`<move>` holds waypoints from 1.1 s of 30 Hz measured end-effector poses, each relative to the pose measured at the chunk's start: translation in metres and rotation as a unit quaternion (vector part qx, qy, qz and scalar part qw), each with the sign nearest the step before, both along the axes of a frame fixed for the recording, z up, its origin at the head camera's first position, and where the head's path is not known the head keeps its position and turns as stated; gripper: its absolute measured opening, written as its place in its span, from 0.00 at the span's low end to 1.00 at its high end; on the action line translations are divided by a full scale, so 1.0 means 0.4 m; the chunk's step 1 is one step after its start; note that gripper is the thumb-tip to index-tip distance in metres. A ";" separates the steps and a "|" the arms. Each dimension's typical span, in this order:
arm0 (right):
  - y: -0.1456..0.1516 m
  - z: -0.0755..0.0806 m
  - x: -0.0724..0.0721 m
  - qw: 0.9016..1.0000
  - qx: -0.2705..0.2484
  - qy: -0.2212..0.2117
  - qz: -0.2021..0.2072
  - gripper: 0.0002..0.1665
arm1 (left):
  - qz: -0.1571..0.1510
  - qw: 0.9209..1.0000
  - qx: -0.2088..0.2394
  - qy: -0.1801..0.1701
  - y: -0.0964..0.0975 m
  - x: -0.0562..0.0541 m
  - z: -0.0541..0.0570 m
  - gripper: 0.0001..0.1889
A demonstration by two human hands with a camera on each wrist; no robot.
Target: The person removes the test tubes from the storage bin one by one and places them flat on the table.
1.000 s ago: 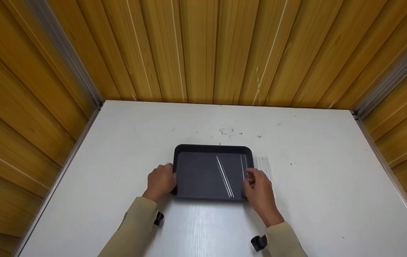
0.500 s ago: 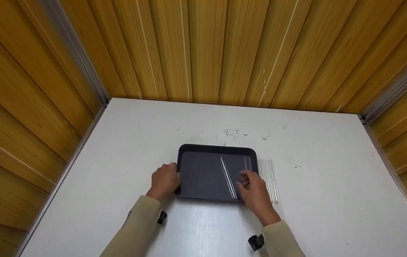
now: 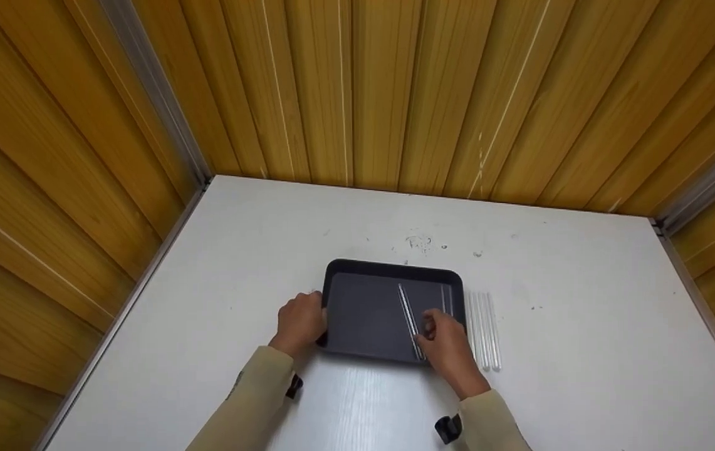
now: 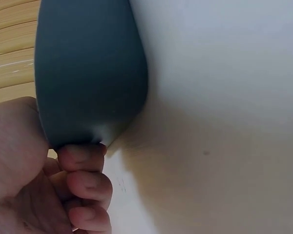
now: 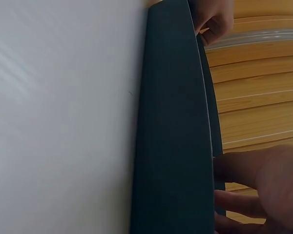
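Note:
A dark grey rectangular tray (image 3: 360,316) lies on the white table. My left hand (image 3: 299,322) grips its left wall; in the left wrist view the curled fingers (image 4: 90,183) show beneath the tray's corner. Inside the tray, thin clear rods (image 3: 407,307) lie slantwise right of the middle, and more clear rods (image 3: 447,297) lie along the right wall. My right hand (image 3: 448,349) reaches over the near right part of the tray, thumb close to the slanted rods. Its fingers are loosely bent and apart from the thumb; the tray wall hides their tips in the right wrist view.
Several clear rods (image 3: 486,332) lie side by side on the table (image 3: 583,351), just right of the tray. Wood-patterned walls (image 3: 382,94) enclose the table at the back and both sides. Small dark marks (image 3: 418,242) dot the surface behind the tray.
My right hand has moved left from the rods by the right wall to the slanted rods. The left hand keeps its grip on the tray. The head view has shifted slightly.

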State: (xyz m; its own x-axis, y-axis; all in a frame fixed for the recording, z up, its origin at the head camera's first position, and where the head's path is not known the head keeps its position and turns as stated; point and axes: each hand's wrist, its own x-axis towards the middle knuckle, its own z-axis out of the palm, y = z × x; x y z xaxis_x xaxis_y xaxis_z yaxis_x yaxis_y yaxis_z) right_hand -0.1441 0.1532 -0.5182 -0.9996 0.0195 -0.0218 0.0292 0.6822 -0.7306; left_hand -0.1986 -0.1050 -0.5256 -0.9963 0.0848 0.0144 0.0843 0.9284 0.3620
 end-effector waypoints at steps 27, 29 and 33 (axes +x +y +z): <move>-0.004 -0.034 0.001 1.000 0.019 0.000 0.014 0.23 | -0.006 1.000 -0.011 -0.004 0.007 0.006 -0.008 0.08; -0.004 -0.032 -0.002 1.000 0.013 -0.003 0.013 0.23 | -0.003 1.000 -0.015 -0.008 0.004 0.005 -0.007 0.08; 0.000 -0.026 -0.006 1.000 0.006 -0.004 0.003 0.25 | 0.000 1.000 -0.021 -0.006 0.003 0.003 -0.008 0.08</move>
